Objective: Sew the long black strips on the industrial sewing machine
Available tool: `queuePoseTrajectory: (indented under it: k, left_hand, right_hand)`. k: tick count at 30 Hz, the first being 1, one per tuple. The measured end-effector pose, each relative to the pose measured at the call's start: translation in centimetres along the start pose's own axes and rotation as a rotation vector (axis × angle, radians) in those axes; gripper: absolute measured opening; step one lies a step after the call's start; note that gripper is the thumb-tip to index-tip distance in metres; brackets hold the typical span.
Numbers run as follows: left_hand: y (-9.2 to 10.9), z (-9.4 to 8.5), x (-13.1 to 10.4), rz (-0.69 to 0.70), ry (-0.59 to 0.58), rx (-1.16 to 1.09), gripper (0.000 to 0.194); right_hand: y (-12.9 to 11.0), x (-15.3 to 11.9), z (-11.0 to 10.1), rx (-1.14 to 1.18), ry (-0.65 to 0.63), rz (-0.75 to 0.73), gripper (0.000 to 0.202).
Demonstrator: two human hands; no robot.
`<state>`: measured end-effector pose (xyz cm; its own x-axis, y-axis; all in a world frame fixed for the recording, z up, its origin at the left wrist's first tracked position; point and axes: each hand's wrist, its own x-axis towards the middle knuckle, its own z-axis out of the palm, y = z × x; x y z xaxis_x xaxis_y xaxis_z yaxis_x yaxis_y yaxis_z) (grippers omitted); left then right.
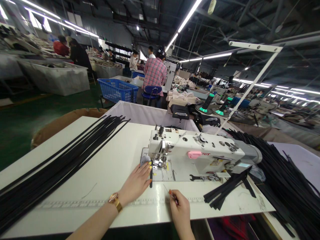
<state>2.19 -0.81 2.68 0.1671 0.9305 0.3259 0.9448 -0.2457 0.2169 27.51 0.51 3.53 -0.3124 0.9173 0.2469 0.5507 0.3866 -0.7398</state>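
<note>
My left hand [137,178] lies flat with stretched fingers on the sewing machine's bed, its fingertips beside the presser foot. Under and beside those fingers runs a short black strap [151,181], pointing toward me. The white sewing machine [197,150] has a pink piece stuck on its front. Near the table's front edge, my right hand [180,206] is closed in a pinch. A thin, light line sticks out from its fingertips toward the machine; whether this is a thread or a fine tool I cannot tell.
Long black straps [75,153] lie across the table's left side. Shorter black strips [225,191] and a wrench [196,178] are at right, with a printed ruler [95,202] along the front. More black straps [280,180] hang beyond. Behind are thread cones [207,102], a blue basket [117,90] and a seated person.
</note>
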Motion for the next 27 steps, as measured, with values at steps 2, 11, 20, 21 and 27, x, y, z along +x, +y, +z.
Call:
queuePoseTrajectory:
  k: [2, 11, 20, 21, 27]
  left_hand:
    - [0.00, 0.02, 0.02, -0.005, -0.003, -0.013, 0.050]
    - [0.00, 0.03, 0.06, -0.015, 0.002, -0.027, 0.050]
    - [0.28, -0.07, 0.18, -0.031, 0.011, -0.023, 0.048]
    - [0.31, -0.10, 0.19, -0.033, 0.017, -0.028, 0.048]
    - [0.28, -0.13, 0.30, -0.040, 0.003, -0.027, 0.049]
  right_hand:
    - [-0.21, -0.02, -0.11, 0.000, -0.005, 0.005, 0.021]
    - [0.25, -0.17, 0.26, -0.017, -0.010, -0.001, 0.023]
    - [0.59, -0.15, 0.40, -0.028, -0.010, -0.037, 0.022]
    - [0.56, -0.14, 0.36, -0.030, -0.009, -0.040, 0.022]
    - [0.56, -0.09, 0.41, -0.051, -0.012, -0.047, 0.021]
